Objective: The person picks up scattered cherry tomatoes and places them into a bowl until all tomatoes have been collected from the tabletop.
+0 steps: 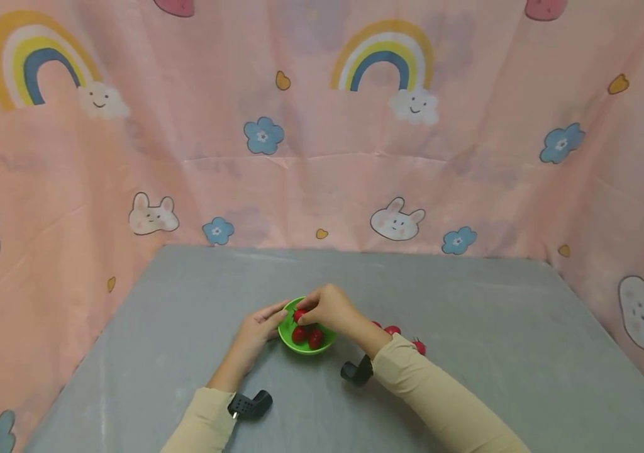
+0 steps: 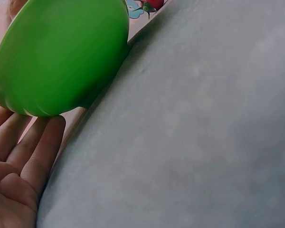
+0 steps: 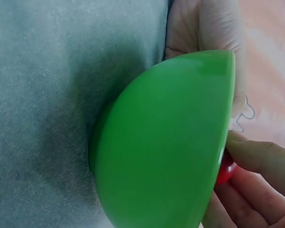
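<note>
A green bowl (image 1: pixel 306 350) stands on the grey table with a few red cherry tomatoes (image 1: pixel 315 338) inside. My left hand (image 1: pixel 255 330) holds its left side, thumb at the rim and fingers along the outside. In the left wrist view, the fingers (image 2: pixel 43 147) touch the bowl's wall (image 2: pixel 66 52) from below. Over the bowl, my right hand (image 1: pixel 330 308) pinches a cherry tomato (image 1: pixel 300 315) between thumb and fingers. The right wrist view shows this glossy red tomato (image 3: pixel 225 168) at the rim, partly hidden by the bowl and the thumb.
More cherry tomatoes (image 1: pixel 392 329) lie on the table right of the bowl, partly covered by the right forearm. The grey table (image 1: pixel 214 270) ends at a pink printed curtain (image 1: pixel 322 182) behind and at both sides. Each wrist wears a black camera mount (image 1: pixel 250 406).
</note>
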`<control>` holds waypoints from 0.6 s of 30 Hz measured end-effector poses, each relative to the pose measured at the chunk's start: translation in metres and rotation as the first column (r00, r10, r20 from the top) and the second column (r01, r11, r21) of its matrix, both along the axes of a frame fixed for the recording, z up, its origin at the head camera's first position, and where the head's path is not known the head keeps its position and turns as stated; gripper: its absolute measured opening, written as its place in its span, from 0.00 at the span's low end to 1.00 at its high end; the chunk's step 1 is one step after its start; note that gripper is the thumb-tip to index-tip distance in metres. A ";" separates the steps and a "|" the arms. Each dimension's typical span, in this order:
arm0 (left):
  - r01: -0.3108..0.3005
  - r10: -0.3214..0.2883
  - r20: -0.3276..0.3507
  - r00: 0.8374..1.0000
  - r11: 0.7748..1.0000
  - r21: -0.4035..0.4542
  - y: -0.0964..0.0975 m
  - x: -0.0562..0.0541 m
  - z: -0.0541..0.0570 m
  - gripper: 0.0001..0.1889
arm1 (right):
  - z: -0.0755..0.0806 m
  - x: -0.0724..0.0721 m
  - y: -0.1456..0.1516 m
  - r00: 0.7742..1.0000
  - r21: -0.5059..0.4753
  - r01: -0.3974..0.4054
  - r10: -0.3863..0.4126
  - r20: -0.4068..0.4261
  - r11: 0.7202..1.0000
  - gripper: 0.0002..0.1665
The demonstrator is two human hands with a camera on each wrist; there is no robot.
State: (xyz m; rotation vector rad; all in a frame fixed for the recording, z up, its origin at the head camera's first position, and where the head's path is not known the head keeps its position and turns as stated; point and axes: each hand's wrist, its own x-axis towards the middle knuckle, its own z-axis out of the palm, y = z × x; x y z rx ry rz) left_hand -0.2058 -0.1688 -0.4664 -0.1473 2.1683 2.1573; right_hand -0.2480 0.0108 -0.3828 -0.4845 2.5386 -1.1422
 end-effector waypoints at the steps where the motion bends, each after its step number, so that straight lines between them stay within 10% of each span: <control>1: -0.001 0.001 0.002 1.000 1.000 -0.002 0.000 0.000 0.000 0.22 | 0.000 0.000 0.000 1.000 0.002 -0.004 0.004 -0.001 1.000 0.12; 18: -0.003 0.003 0.000 1.000 1.000 0.000 0.000 -0.001 0.000 0.21 | 0.000 -0.003 -0.002 1.000 0.032 -0.024 0.024 0.007 0.999 0.14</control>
